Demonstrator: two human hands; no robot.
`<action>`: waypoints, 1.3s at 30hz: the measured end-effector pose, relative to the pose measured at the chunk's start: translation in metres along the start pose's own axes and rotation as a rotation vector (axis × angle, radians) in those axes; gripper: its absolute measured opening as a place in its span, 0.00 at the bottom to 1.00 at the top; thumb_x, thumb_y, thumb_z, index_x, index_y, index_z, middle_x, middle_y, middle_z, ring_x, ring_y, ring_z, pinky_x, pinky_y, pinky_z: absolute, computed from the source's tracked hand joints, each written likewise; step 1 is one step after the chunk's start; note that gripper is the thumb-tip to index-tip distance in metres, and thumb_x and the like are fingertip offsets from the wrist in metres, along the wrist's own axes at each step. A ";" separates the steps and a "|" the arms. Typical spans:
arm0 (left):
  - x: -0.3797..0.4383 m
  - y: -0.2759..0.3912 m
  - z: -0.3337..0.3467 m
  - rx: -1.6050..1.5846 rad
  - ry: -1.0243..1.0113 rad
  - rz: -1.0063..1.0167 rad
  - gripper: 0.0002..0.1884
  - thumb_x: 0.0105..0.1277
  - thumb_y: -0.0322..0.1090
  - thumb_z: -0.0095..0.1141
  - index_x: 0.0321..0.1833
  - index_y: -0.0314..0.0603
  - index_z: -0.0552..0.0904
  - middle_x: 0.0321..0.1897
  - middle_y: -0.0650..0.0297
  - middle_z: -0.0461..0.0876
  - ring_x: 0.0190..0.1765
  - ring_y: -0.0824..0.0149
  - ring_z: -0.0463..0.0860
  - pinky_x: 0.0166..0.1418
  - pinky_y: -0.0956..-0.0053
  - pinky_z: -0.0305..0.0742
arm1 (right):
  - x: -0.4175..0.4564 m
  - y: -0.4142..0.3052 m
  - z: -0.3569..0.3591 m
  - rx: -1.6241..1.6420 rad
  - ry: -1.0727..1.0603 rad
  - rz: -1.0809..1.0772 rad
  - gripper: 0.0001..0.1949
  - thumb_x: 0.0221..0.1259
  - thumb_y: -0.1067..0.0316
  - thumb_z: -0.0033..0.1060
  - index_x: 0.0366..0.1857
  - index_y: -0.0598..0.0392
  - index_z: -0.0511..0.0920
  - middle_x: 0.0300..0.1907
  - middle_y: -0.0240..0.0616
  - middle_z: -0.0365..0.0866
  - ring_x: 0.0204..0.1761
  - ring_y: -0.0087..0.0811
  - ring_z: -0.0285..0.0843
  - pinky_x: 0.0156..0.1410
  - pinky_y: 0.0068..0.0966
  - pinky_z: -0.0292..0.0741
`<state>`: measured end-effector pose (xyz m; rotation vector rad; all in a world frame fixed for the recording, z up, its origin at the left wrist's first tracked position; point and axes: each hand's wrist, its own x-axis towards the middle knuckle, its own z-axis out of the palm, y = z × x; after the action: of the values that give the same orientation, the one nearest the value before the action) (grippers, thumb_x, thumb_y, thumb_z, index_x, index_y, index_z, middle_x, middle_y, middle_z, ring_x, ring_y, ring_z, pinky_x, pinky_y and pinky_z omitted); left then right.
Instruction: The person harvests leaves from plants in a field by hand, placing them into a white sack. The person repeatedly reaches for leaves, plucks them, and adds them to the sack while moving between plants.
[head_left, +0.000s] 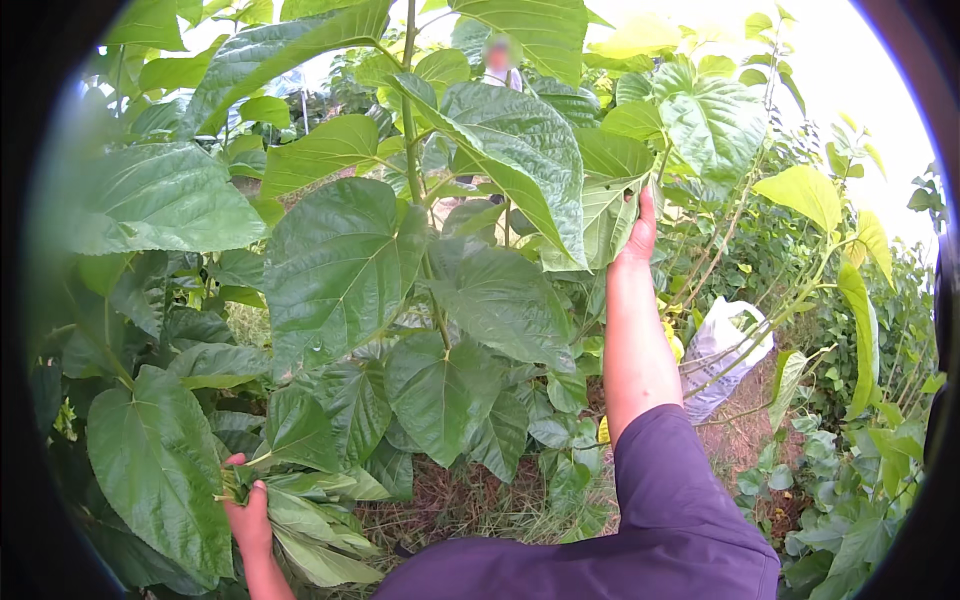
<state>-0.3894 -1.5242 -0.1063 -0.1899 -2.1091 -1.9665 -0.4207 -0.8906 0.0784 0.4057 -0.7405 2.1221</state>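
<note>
Low on the left, my left hand (251, 517) grips a bundle of picked mulberry leaves (322, 532) by their stalks. The cut stalk ends stick out by the thumb, and the blades hang to the right. My right hand (639, 231) reaches up and forward, holding a pale-backed mulberry leaf (600, 217); most of its fingers are hidden behind the hand and leaf. Between my arms stands a mulberry stem (411, 142) with broad, toothed leaves. One large leaf (345, 270) hangs from it, facing me.
A white plastic bag (724, 356) stands on the ground to the right, behind thin, mostly bare branches (750, 341). Dry grass (457, 502) covers the soil below. Another person (501, 71) is partly visible beyond the foliage. Dense leafy growth (862, 517) fills the lower right.
</note>
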 end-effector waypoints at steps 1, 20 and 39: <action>-0.001 0.000 -0.005 0.035 0.005 -0.002 0.25 0.58 0.18 0.47 0.62 0.37 0.71 0.55 0.63 0.73 0.56 0.69 0.72 0.65 0.73 0.64 | 0.005 0.005 0.001 0.013 0.014 -0.031 0.26 0.66 0.50 0.57 0.62 0.56 0.71 0.58 0.44 0.77 0.57 0.44 0.76 0.67 0.43 0.70; 0.024 0.056 0.057 0.342 -0.509 0.493 0.43 0.45 0.36 0.65 0.70 0.42 0.68 0.73 0.51 0.58 0.74 0.52 0.60 0.72 0.59 0.61 | -0.188 0.092 0.095 -1.355 -0.321 -0.434 0.07 0.65 0.72 0.60 0.44 0.57 0.80 0.37 0.36 0.81 0.39 0.27 0.78 0.45 0.24 0.74; -0.019 -0.046 -0.045 0.697 -0.055 0.045 0.26 0.60 0.25 0.56 0.64 0.36 0.70 0.52 0.63 0.77 0.55 0.68 0.75 0.63 0.72 0.67 | -0.110 0.190 0.024 -2.417 -0.585 0.245 0.25 0.59 0.47 0.60 0.48 0.61 0.79 0.50 0.54 0.81 0.54 0.49 0.79 0.60 0.44 0.72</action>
<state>-0.3794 -1.5716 -0.1530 -0.1519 -2.6426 -1.1078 -0.5052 -1.0642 -0.0291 -0.4937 -2.8267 -0.0031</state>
